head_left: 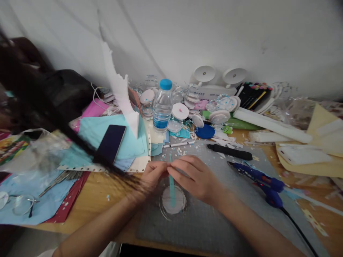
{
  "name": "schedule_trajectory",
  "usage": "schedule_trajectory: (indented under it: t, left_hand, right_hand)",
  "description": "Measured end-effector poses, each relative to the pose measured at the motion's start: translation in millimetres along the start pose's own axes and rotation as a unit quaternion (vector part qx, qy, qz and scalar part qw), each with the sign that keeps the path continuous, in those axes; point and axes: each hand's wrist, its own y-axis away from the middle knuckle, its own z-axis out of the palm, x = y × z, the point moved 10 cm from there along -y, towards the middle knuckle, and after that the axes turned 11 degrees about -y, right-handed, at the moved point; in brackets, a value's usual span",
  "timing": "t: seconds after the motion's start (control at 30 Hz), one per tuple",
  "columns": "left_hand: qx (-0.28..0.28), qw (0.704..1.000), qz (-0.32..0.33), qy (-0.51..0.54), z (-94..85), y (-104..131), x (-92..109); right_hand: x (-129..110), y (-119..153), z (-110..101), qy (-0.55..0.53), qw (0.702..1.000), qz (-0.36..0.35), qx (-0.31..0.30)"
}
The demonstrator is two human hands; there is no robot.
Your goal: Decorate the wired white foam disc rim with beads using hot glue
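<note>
My left hand (154, 175) and my right hand (194, 176) meet fingertip to fingertip above a grey cutting mat (211, 221). Both are closed in a pinch at a narrow teal strip (172, 191), which seems to run between their fingers; the exact grip is hidden. The strip's near end lies over a round white disc (178, 206) with a thin clear loop around its edge. Beyond the fingers, a short bit of the strip shows on the mat.
A hot glue gun (265, 182) and a black pen-like tool (232, 152) lie to the right. Behind stand a water bottle (162, 107) and several decorated discs (180, 111). A phone (112, 142) rests on blue paper at left. Dark hair crosses the left side.
</note>
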Motion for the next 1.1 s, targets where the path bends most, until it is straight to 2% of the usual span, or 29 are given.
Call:
schedule_trajectory:
  t: [0.1, 0.17, 0.27, 0.33, 0.4, 0.5, 0.57, 0.63, 0.7, 0.9, 1.1]
  left_hand:
    - [-0.037, 0.999, 0.017, -0.002, 8.7, 3, 8]
    - [-0.056, 0.998, 0.031, -0.028, 12.4, 3, 15]
    - [-0.074, 0.981, 0.083, -0.157, 13.0, 0, 28]
    - [-0.096, 0.947, 0.144, -0.272, 15.2, -3, 36]
    - [-0.158, 0.894, 0.212, -0.361, 25.6, -1, 39]
    - [-0.266, 0.825, 0.272, -0.417, 41.1, 8, 33]
    - [-0.301, 0.807, 0.276, -0.427, 45.0, 12, 28]
    - [-0.318, 0.797, 0.270, -0.436, 47.0, 15, 25]
    - [-0.323, 0.791, 0.272, -0.442, 48.0, 17, 24]
    - [-0.336, 0.765, 0.307, -0.456, 52.9, 24, 28]
    - [-0.355, 0.761, 0.301, -0.453, 59.8, 26, 29]
  right_hand:
    - [-10, 5, -5, 0.019, 0.998, -0.060, 0.031]
    - [-10, 12, -14, 0.001, 0.996, -0.068, 0.057]
    - [8, 27, -29, -0.065, 0.993, 0.010, 0.100]
    - [29, 44, -37, -0.109, 0.978, 0.103, 0.147]
    - [52, 67, -45, -0.158, 0.940, 0.202, 0.223]
    - [81, 102, -41, -0.242, 0.853, 0.343, 0.309]
    - [93, 117, -34, -0.286, 0.802, 0.403, 0.336]
    - [98, 123, -30, -0.309, 0.774, 0.430, 0.347]
    - [99, 123, -28, -0.319, 0.764, 0.440, 0.348]
    - [95, 119, -30, -0.330, 0.757, 0.436, 0.357]
    - [94, 120, -35, -0.322, 0.752, 0.443, 0.367]
